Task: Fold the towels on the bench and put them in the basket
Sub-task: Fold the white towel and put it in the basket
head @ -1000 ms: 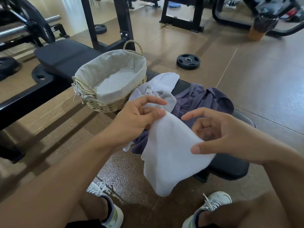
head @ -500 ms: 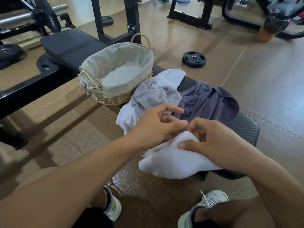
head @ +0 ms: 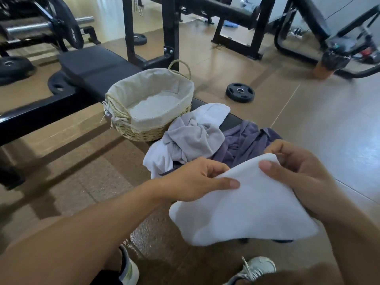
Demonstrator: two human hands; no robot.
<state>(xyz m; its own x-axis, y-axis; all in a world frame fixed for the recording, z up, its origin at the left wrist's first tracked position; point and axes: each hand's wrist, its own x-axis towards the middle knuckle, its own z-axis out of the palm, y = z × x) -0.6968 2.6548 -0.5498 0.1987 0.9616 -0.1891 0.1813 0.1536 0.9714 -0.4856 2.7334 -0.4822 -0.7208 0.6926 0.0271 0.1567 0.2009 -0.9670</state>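
I hold a white towel [head: 242, 210] in front of me, folded over and hanging slack. My left hand [head: 197, 179] pinches its left upper edge between thumb and fingers. My right hand [head: 298, 171] grips its right upper corner, thumb on top. Behind it on the black bench [head: 98, 66] lie a crumpled light grey towel [head: 195, 136], a white towel [head: 211, 113] under it, and a purple towel [head: 244, 140]. A woven basket [head: 131, 128] with a cream lining stands on the bench to the left of the pile, with nothing in it.
A black weight plate [head: 240, 92] lies on the brown floor beyond the bench. A rack upright [head: 171, 31] rises behind the basket. A barbell with plates [head: 41, 27] sits at the far left. My shoes [head: 255, 268] are on the floor below.
The white towel has been gathered and raised from its long hang. My hands came together on it, then spread apart along its top edge. The camera view tilted up.
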